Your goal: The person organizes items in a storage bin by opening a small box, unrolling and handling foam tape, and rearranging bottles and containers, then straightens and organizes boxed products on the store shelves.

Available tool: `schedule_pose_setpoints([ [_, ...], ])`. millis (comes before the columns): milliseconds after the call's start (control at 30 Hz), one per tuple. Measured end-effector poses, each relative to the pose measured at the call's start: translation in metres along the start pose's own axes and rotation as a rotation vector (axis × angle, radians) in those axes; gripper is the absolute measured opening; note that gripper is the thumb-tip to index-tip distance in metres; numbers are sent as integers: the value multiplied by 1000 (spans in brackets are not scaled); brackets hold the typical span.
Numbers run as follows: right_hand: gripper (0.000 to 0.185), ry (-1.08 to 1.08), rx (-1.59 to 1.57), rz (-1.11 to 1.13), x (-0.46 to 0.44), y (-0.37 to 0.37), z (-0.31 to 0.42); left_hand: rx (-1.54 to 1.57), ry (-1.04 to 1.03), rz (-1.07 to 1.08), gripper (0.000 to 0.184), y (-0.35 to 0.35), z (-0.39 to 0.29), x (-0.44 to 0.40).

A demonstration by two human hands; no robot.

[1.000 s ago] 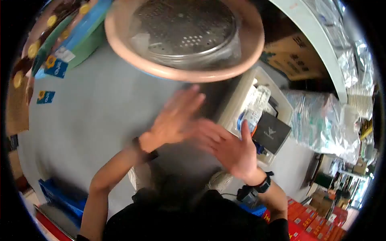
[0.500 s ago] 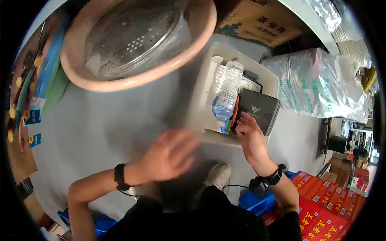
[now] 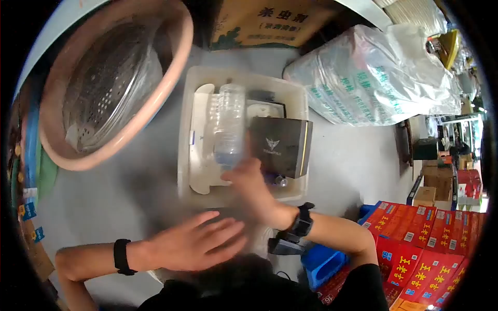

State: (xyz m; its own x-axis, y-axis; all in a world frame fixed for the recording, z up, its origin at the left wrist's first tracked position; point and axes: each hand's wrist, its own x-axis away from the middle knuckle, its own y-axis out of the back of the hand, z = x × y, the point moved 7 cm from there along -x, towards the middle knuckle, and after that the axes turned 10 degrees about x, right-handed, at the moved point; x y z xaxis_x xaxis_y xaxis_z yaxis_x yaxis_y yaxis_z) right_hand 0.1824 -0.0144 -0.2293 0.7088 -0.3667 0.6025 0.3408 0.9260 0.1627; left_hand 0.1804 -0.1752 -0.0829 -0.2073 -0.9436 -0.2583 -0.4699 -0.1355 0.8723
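A white plastic bin (image 3: pixel 183 129) stands on the grey floor. In it lie a clear plastic bottle (image 3: pixel 230 124) with a blue label, a black box (image 3: pixel 277 147) with a bird-like logo and a white curved piece (image 3: pixel 199 140). My right hand (image 3: pixel 249 181) reaches over the bin's near side at the bottle's lower end; its fingers are blurred, and whether they touch the bottle is unclear. In front of the bin my left hand (image 3: pixel 194 242) is spread with nothing in it. Both wrists wear black bands.
A pink basin (image 3: pixel 176 67) holding a perforated metal tray (image 3: pixel 101 98) is at the upper left. Behind the bin sits a cardboard box (image 3: pixel 270 26). A silvery plastic bag (image 3: pixel 368 78) stands at the upper right, red cartons (image 3: pixel 415 249) and a blue crate (image 3: pixel 321 264) at the lower right.
The view has swung right, so the bin now sits near the middle and the basin further left. My right hand has moved from beside the black box to the bottle's end.
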Motion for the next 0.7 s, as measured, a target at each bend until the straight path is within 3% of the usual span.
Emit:
schedule_pose_setpoints([
  [100,83,-63,222,-131,-11,-2,3,92,51,-76,44,5,4,-6],
  [200,81,72,88,-78,-29,-8,-7,273,115,-193,44,2,6,-6],
  [300,79,166,-37,-76,-13,-11,32,357,134,-260,46,-9,5,8],
  [367,66,-144,17,-14,4,-7,49,390,231,-238,48,-19,2,23],
  [400,37,-85,157,142,15,1,64,391,240,-242,48,-20,0,30],
  [467,40,-219,-231,130,31,16,79,395,274,-212,49,-23,0,39],
  [500,42,-100,-300,139,37,23,103,394,280,-217,49,-23,0,42],
  [600,38,-263,-349,3,41,63,130,371,281,-202,52,-22,1,44],
  [667,22,-247,-464,322,36,78,130,400,279,-227,53,-13,7,36],
  [700,21,-223,-438,150,46,84,141,398,288,-236,53,-11,10,32],
])
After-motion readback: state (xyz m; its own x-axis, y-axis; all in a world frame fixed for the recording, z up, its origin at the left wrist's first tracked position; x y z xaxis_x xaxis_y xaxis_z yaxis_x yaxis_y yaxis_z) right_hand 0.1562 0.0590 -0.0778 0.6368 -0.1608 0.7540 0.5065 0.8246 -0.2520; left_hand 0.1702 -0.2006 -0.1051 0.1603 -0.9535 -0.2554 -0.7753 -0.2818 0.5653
